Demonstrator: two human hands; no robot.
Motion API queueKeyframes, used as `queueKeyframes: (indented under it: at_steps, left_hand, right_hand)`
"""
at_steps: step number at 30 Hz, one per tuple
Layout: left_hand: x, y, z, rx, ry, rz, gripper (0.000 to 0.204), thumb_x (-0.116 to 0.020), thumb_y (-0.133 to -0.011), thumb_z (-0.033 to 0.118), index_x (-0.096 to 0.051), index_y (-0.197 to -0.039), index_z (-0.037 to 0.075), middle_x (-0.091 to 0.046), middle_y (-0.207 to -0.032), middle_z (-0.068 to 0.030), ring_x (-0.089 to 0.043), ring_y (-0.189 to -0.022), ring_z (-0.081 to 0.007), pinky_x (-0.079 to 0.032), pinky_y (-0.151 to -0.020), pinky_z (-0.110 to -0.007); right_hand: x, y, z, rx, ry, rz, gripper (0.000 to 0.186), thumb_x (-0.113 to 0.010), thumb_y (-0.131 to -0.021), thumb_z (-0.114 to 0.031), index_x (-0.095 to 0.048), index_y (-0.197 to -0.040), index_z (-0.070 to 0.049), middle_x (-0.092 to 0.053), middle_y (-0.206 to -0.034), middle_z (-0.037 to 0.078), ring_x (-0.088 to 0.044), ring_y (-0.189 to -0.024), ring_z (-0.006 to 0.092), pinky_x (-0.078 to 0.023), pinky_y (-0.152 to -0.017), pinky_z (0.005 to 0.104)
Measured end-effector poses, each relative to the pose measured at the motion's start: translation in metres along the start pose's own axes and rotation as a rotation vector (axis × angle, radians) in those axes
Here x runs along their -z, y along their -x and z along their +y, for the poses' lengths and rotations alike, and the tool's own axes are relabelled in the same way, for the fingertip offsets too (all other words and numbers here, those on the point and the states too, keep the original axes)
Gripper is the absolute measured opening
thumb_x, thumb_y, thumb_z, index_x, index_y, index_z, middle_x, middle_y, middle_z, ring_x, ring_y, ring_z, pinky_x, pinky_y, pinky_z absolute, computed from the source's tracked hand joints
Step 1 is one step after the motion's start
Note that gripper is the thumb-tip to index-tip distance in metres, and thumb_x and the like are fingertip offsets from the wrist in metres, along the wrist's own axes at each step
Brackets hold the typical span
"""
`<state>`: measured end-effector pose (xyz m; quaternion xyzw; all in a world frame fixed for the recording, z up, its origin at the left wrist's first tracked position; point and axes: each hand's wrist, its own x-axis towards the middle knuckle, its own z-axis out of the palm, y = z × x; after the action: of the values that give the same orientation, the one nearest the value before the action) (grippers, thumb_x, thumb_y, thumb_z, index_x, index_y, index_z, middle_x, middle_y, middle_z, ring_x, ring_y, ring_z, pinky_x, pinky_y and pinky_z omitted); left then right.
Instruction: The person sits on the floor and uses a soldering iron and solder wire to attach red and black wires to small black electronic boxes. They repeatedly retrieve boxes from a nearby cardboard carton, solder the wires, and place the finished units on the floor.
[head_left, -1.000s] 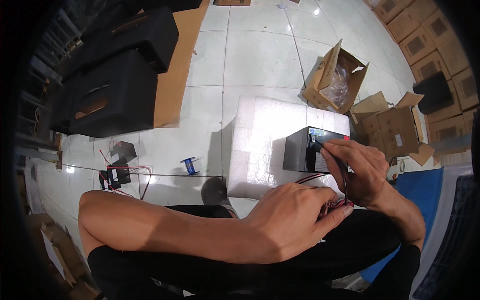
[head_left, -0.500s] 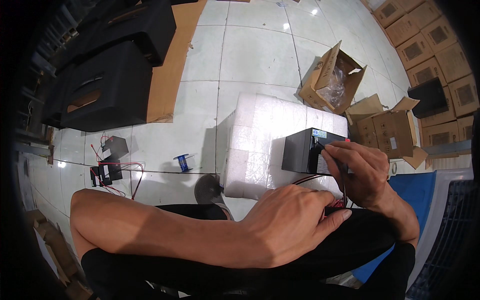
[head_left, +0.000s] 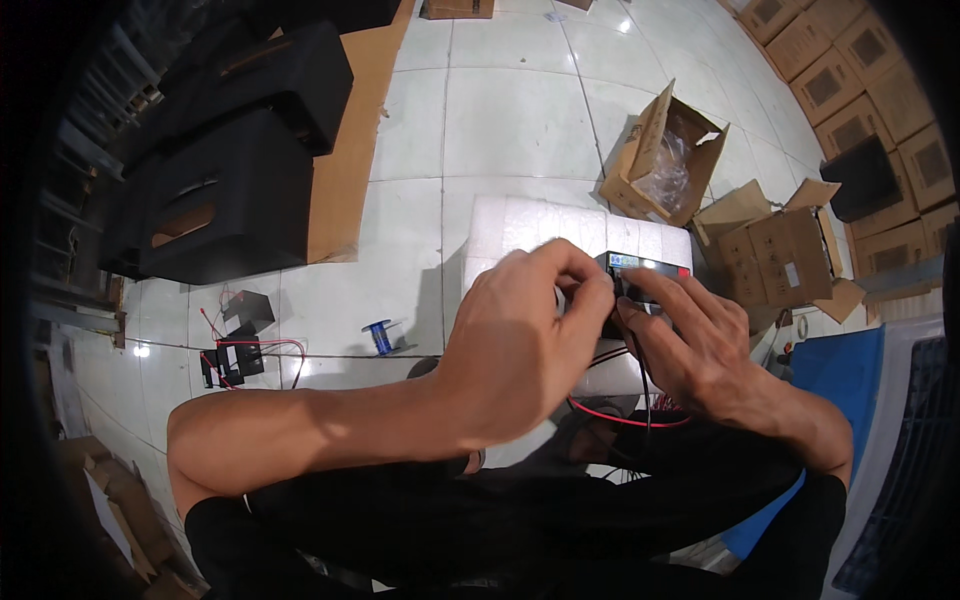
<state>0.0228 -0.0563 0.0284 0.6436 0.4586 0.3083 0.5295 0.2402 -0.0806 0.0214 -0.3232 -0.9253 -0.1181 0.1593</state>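
Black wire point(head_left: 643, 378) looks light and limp, best pinched near its end; right hand point(head_left: 705, 350) pinches it (left hand point(head_left: 520, 340): grip hidden).

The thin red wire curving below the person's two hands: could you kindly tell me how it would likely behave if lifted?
The thin red wire would probably flop rather than stay straight, as it already sags in a loose curve. It looks light, being so slender. Lifting it might also disturb the thin black wire that crosses it.
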Motion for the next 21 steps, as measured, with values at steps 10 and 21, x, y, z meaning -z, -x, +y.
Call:
queueKeyframes:
  at_steps: [10,21]
  left_hand:
    - [-0.011,-0.004,-0.012,0.163,-0.085,0.004,0.033,-0.062,-0.093,0.022,-0.058,-0.116,-0.002,-0.054,-0.086,-0.0043,-0.053,-0.067,-0.0090,-0.043,-0.059,-0.026]
    - [-0.007,-0.007,-0.007,0.134,-0.012,0.081,0.027,-0.064,-0.091,0.017,-0.063,-0.112,0.000,-0.055,-0.090,-0.0015,-0.050,-0.082,-0.0078,-0.044,-0.069,-0.023]
  right_hand:
    - [-0.003,-0.001,-0.001,0.085,-0.044,-0.021,0.032,-0.066,-0.066,-0.005,-0.065,-0.093,0.012,-0.065,-0.108,0.025,-0.060,-0.083,0.0256,-0.053,-0.070,0.0329]
    - [0.011,-0.002,-0.006,0.157,0.087,-0.149,0.039,-0.065,-0.071,-0.009,-0.065,-0.102,0.014,-0.066,-0.107,0.025,-0.060,-0.089,0.0261,-0.050,-0.078,0.0332]
